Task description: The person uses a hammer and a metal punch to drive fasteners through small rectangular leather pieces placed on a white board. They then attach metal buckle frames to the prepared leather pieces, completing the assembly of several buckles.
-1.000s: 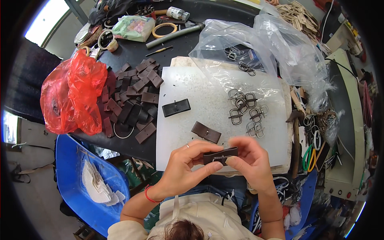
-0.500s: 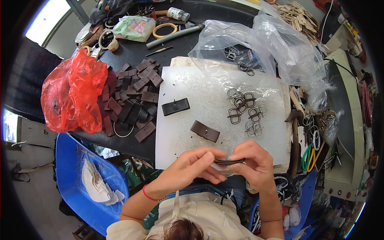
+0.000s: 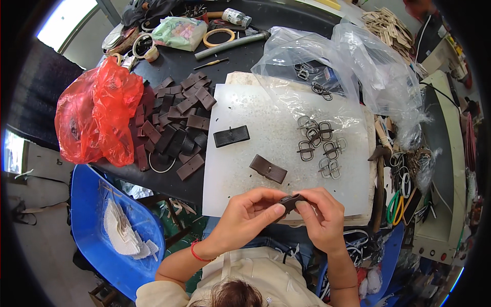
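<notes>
At the near edge of a cluttered bench point(image 3: 286, 15), a person pinches a small dark leather tab point(image 3: 291, 200) between both hands, just above the front edge of the white cutting board point(image 3: 245, 169). The left hand point(image 3: 245, 217) has its thumb and fingers clenched on one end of the tab, and the right hand point(image 3: 319, 217) closes its fingertips over the other end, so each grip is grasping the same piece. Two more leather pieces lie flat on the board: a brown strip point(image 3: 268, 169) just beyond the hands and a black strip point(image 3: 231, 136) farther toward the board's middle. A cluster of metal buckles point(image 3: 319, 146) sits at the board's right side, partly under a clear plastic bag point(image 3: 348, 66). A heap of cut leather tabs point(image 3: 176, 128) spreads along the left edge of the bench beside a red plastic bag point(image 3: 97, 117). The tab is held out over the bench's front edge, above the person's lap; should either pinch slacken, it looks likely to drop off the bench, and a hard bend could crease the leather.
</notes>
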Demonstrator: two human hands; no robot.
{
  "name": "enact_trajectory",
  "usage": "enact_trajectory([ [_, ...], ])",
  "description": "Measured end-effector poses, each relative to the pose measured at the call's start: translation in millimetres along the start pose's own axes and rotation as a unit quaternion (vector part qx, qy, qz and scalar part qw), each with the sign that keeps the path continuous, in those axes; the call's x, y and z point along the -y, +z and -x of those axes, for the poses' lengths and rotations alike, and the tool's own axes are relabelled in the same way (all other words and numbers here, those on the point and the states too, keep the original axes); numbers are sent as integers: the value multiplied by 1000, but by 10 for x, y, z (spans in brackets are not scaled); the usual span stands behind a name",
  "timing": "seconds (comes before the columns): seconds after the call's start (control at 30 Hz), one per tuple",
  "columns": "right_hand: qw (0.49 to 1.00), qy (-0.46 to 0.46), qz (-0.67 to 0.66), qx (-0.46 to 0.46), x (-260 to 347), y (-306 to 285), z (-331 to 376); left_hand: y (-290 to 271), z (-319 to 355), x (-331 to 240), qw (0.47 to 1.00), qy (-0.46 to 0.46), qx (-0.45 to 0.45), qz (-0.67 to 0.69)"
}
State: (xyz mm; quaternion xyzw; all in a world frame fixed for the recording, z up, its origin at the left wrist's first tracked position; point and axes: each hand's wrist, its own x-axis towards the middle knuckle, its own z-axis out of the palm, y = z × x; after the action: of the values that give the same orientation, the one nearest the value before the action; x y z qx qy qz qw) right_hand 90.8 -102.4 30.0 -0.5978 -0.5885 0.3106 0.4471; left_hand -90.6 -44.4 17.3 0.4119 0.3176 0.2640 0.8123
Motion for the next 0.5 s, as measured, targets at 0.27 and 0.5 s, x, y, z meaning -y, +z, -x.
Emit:
enact_trajectory([
  [0.27,992,90,-68,-63,86,154,109,62,22,25,995,66,-36,-72],
  [0.5,988,-65,127,-58,-2,99,-122,-39,-170,-40,915,200,-129,-326],
])
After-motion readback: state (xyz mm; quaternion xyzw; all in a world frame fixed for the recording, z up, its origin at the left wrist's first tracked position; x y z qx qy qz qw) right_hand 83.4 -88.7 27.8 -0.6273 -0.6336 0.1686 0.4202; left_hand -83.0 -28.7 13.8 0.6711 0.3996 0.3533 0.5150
